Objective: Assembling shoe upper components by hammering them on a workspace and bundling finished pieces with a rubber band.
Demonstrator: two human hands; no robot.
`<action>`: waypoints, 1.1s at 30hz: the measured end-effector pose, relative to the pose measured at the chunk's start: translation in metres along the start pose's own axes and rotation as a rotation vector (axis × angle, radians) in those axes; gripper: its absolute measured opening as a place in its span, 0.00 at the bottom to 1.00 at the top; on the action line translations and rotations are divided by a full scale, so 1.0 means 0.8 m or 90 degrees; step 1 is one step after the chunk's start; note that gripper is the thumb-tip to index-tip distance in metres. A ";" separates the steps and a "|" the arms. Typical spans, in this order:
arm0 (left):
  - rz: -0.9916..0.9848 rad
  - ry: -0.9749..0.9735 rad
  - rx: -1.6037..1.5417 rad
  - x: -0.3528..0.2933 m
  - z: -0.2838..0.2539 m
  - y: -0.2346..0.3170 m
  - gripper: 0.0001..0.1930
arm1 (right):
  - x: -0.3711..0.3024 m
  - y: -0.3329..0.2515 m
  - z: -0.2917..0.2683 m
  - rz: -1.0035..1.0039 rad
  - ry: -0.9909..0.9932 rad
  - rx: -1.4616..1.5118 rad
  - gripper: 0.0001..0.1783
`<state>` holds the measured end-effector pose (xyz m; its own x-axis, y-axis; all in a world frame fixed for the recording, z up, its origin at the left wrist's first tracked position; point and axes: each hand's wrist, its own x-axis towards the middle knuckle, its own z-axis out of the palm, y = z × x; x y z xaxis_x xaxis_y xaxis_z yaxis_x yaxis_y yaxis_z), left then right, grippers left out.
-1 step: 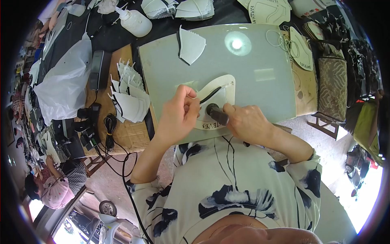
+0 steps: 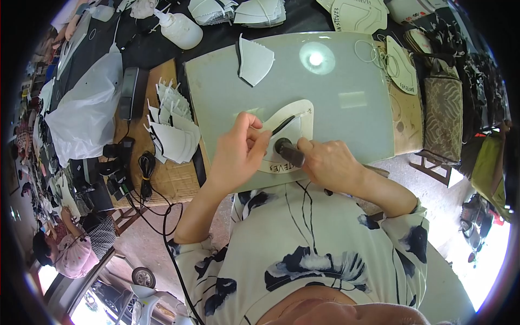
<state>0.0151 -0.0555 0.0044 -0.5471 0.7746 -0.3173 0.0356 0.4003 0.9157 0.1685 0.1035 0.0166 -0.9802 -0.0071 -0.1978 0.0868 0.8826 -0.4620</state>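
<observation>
On the grey-green board (image 2: pixel 357 130) lies a cream curved template (image 2: pixel 306 125) with handwriting along its near edge. A white fabric piece (image 2: pixel 295 131) with a black edging strip (image 2: pixel 284 124) rests on it. My left hand (image 2: pixel 238 149) has its thumb and fingers pinched at the near-left end of the strip; the fingertips partly hide it. My right hand (image 2: pixel 333 162) is wrapped round a short dark tool (image 2: pixel 292 154) with a round end, resembling a small hammer. The round end sits over the white piece, and I cannot tell whether it touches.
Another black-edged white piece (image 2: pixel 256 62) lies farther back. Stacked white pieces (image 2: pixel 176 132) stand left, near a coiled cable (image 2: pixel 146 165). A squeeze bottle (image 2: pixel 181 31) lies at the back. Cream templates (image 2: pixel 401 67) are right, beside a patterned brown case (image 2: pixel 441 116).
The fingertips of my left hand have shifted slightly right and along the black edging strip. My right hand and the dark tool look unmoved.
</observation>
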 end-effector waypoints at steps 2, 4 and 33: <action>0.027 0.016 0.120 0.004 0.008 0.008 0.11 | -0.001 0.000 0.000 0.004 0.001 0.001 0.16; 0.048 0.015 0.113 0.006 0.011 0.010 0.12 | 0.000 -0.001 0.002 0.001 0.010 0.006 0.16; 0.065 0.122 0.117 -0.007 0.018 -0.010 0.12 | 0.019 0.022 -0.008 0.096 0.037 -0.016 0.13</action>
<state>0.0305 -0.0562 -0.0048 -0.6801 0.7161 -0.1570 0.2409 0.4206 0.8747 0.1543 0.1216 0.0113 -0.9651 0.1525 -0.2128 0.2297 0.8831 -0.4091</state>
